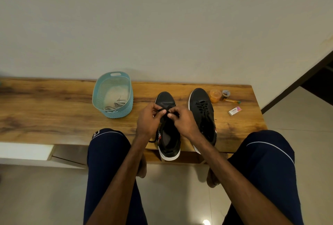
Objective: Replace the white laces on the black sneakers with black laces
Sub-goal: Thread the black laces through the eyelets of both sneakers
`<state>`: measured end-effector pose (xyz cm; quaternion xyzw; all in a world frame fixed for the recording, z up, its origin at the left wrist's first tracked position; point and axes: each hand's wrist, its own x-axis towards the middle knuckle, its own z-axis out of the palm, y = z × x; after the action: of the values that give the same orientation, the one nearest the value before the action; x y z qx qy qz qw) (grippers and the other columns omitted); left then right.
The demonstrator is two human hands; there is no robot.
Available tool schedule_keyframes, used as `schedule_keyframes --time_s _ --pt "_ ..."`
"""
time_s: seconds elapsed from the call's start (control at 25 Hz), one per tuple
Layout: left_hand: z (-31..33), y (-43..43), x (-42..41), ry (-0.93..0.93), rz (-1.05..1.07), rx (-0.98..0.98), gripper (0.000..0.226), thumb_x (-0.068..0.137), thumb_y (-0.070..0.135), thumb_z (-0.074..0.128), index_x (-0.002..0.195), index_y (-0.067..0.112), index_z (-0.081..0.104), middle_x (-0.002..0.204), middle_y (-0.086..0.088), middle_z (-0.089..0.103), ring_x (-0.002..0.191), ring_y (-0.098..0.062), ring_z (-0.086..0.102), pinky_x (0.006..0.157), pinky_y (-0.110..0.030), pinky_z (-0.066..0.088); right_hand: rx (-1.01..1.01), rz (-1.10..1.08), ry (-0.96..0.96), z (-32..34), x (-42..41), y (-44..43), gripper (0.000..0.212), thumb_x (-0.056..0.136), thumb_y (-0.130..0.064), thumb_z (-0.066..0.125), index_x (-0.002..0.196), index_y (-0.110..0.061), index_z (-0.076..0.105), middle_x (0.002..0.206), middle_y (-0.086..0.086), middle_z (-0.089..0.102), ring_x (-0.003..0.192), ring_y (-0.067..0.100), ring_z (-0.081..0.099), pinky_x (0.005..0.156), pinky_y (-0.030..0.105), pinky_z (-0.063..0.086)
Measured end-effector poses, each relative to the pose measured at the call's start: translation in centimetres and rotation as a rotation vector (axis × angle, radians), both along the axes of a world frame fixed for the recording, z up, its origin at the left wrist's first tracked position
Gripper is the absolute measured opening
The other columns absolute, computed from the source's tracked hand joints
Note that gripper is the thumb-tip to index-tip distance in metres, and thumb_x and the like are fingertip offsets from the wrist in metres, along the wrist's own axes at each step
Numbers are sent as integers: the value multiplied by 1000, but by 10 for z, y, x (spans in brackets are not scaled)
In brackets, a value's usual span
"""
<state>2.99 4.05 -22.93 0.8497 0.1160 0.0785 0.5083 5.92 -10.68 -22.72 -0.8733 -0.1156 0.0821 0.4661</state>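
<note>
Two black sneakers with white soles stand side by side on the wooden bench. The left sneaker lies under both my hands. My left hand and my right hand each pinch a black lace over its front eyelets. A loose end of that black lace trails off by the heel at the left. The right sneaker is threaded with a black lace and stands untouched. White laces lie in a heap inside the light blue basket.
The wooden bench stands against a plain wall. At its right end lie an orange cup, a small tape roll, a pen-like stick and a white eraser box. My knees flank the bench's front edge.
</note>
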Motion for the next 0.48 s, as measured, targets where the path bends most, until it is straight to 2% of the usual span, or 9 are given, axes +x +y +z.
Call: schedule_keyframes --time_s 0.12,0.24,0.32,0.4,0.48 --pt "-2 -2 0 33 22 -80 21 91 16 69 84 30 56 85 6 69 81 -10 68 71 -30 55 -57 57 -46 -2 1 2 18 99 -19 60 96 -6 71 93 5 60 90 19 55 81 34 45" --pt "-3 -3 1 95 52 -231 13 93 10 66 87 18 57 87 -8 71 81 -20 69 75 -38 57 -41 97 -22 -2 3 0 19 100 -21 57 96 -7 69 93 6 59 90 21 55 81 35 45" --pt "-1 -5 0 136 46 -313 8 95 10 62 91 13 56 87 -14 70 72 -18 65 67 -34 54 -24 89 -6 -2 3 -2 20 100 -22 57 93 -8 69 90 5 63 86 19 57 78 35 45" --pt "2 -8 -1 164 60 -371 7 97 11 60 93 12 55 84 -10 69 65 -12 61 58 -27 50 -47 40 -50 -2 1 -1 20 99 -24 60 90 -9 69 84 -1 63 79 14 57 72 31 43" --pt "5 -9 -2 184 103 -433 7 97 11 60 94 11 54 83 -4 66 64 -6 61 56 -23 50 -47 -27 -114 -3 -2 1 13 95 -25 65 93 -13 67 83 -7 63 77 9 57 69 26 44"
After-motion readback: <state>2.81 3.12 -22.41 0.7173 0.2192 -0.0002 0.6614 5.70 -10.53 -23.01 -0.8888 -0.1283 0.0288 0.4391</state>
